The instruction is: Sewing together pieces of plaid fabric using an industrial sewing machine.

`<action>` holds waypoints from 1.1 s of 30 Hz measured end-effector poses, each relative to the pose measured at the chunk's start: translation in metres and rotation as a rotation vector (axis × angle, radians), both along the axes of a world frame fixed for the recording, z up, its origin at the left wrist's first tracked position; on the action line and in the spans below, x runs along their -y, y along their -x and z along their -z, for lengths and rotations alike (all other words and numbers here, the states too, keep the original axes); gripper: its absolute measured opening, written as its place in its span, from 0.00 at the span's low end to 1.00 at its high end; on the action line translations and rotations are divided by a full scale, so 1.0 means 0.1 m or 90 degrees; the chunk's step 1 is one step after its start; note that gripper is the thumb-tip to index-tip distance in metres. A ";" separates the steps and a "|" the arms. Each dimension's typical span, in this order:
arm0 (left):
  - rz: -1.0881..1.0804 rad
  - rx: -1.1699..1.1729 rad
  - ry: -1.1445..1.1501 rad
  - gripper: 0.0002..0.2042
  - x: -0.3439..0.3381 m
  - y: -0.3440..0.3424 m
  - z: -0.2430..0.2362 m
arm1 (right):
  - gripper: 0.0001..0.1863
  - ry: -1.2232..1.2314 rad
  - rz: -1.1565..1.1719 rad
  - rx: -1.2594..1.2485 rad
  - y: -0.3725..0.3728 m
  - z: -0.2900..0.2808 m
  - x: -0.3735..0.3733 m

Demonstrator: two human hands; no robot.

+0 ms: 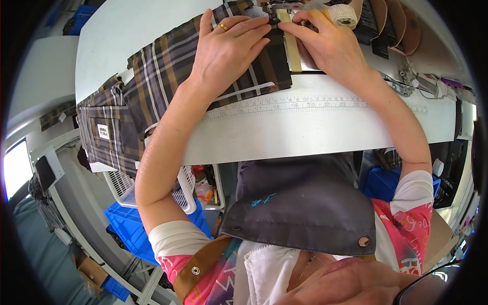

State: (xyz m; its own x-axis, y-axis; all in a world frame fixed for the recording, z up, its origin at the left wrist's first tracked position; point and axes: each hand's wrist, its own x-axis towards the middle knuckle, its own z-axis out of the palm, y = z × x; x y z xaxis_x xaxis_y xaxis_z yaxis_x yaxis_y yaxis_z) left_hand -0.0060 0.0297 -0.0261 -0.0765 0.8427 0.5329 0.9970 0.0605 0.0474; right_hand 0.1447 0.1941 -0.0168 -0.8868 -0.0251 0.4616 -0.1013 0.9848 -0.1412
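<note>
A dark plaid fabric piece (pixel 162 63) with brown and white lines lies across the white sewing table, its right end under the sewing machine's needle area (pixel 278 5). My left hand (pixel 226 48) rests flat on the cloth, fingers stretched toward the needle area, a ring on one finger. At the cloth's right edge, my right hand (pixel 330 46) bends its fingers, thumb and forefinger at the dark fabric near the needle; the exact grip is partly hidden. A yellowish strip (pixel 292 48) runs between the hands. On the left, the cloth has a pocket with a white label (pixel 103 131).
A printed ruler scale (pixel 315 105) runs along the white tabletop (pixel 305 134). A white dial (pixel 343 15) sits right of the needle area. Below the table stand a white plastic basket (pixel 119 185) and a blue crate (pixel 134 229). A dark apron (pixel 300 203) covers my lap.
</note>
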 end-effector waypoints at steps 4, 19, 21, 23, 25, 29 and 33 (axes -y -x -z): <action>-0.004 0.026 0.022 0.11 0.00 0.01 0.00 | 0.17 0.004 0.010 0.022 0.00 0.01 0.00; -0.005 0.300 0.019 0.10 0.41 -0.53 -0.19 | 0.13 0.601 0.028 0.068 -0.72 -0.07 0.44; -0.063 0.568 0.015 0.06 0.42 -0.54 -0.26 | 0.15 0.809 0.037 0.140 -0.73 -0.11 0.45; -0.092 0.813 -0.032 0.06 0.45 -0.50 -0.28 | 0.17 0.972 0.040 0.203 -0.67 -0.16 0.46; -0.086 0.937 -0.058 0.07 0.45 -0.46 -0.30 | 0.19 1.093 0.043 0.252 -0.50 -0.22 0.51; -0.041 0.910 -0.095 0.10 0.45 -0.48 -0.26 | 0.19 1.071 0.011 0.230 -0.17 -0.27 0.67; -0.056 0.925 -0.082 0.11 0.46 -0.51 -0.36 | 0.13 1.033 -0.011 0.146 -0.18 -0.19 0.80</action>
